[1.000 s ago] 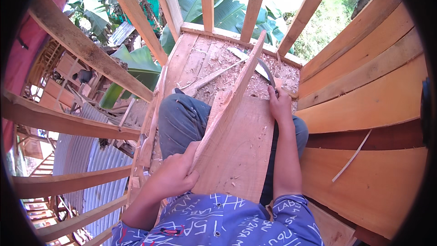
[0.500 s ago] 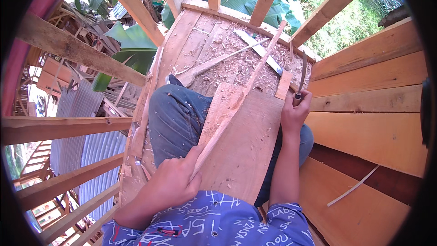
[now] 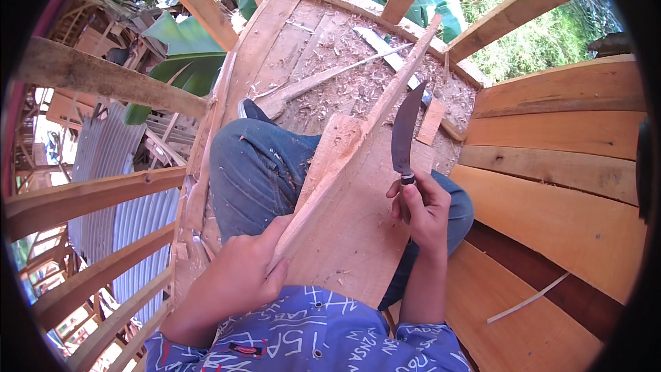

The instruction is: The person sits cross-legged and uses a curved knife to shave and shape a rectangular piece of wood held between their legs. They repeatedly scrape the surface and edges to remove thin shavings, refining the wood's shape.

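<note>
My left hand (image 3: 251, 262) is closed around the near end of a long, pale wooden strip (image 3: 358, 141), which slants up and away to the right. Under the strip's middle lies a short wooden block (image 3: 321, 165). Both rest over a broad flat board (image 3: 351, 227) across my lap. My right hand (image 3: 423, 203) grips the handle of a knife (image 3: 406, 127) with a wide, curved dark blade. Its blade points up and away, to the right of the strip and apart from it.
Shavings cover the plank floor (image 3: 289, 52) ahead. On it lie a paddle-shaped wooden piece (image 3: 296, 93), a handsaw-like flat blade (image 3: 379, 48) and a small wood offcut (image 3: 430, 122). Slatted railings (image 3: 103, 196) stand left; a plank wall (image 3: 551, 131) rises right, near a thin loose strip (image 3: 530, 297).
My right hand has drawn nearer and to the left, turning the knife so its broad side shows. The far end of the strip has swung up slightly.
</note>
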A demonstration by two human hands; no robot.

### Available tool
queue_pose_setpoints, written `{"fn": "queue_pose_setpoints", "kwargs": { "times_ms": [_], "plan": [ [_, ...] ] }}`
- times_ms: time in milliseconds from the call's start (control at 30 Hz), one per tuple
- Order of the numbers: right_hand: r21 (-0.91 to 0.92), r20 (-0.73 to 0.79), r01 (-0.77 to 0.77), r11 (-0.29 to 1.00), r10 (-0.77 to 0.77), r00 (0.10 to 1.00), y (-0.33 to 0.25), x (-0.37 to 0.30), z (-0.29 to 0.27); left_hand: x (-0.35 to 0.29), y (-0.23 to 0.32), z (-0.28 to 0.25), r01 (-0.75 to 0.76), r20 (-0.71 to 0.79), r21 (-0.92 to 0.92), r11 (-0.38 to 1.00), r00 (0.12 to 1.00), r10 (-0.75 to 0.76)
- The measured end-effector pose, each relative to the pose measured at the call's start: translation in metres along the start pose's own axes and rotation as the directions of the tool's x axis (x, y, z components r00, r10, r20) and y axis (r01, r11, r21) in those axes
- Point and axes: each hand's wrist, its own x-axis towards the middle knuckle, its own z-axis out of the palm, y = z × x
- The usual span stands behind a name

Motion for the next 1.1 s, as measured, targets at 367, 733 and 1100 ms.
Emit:
{"fn": "queue_pose_setpoints", "kwargs": {
  "times_ms": [367,733,1100],
  "plan": [
    [0.137,-0.028,0.244,0.960,-0.243,0.970,0.009,0.003,0.009,-0.010,0.016,-0.003,0.035,0.031,0.015,0.999,0.999,-0.035],
    [0.386,-0.155,0.090,0.918,-0.032,0.987,0.006,0.001,-0.014,0.002,0.015,0.001,-0.011,0.010,0.007,1.000,1.000,0.011],
    [0.085,-0.060,0.027,0.996,-0.022,0.998,0.023,-0.004,-0.011,0.009,0.003,-0.003,0.037,0.028,-0.008,0.999,0.999,-0.037]
  ]
}}
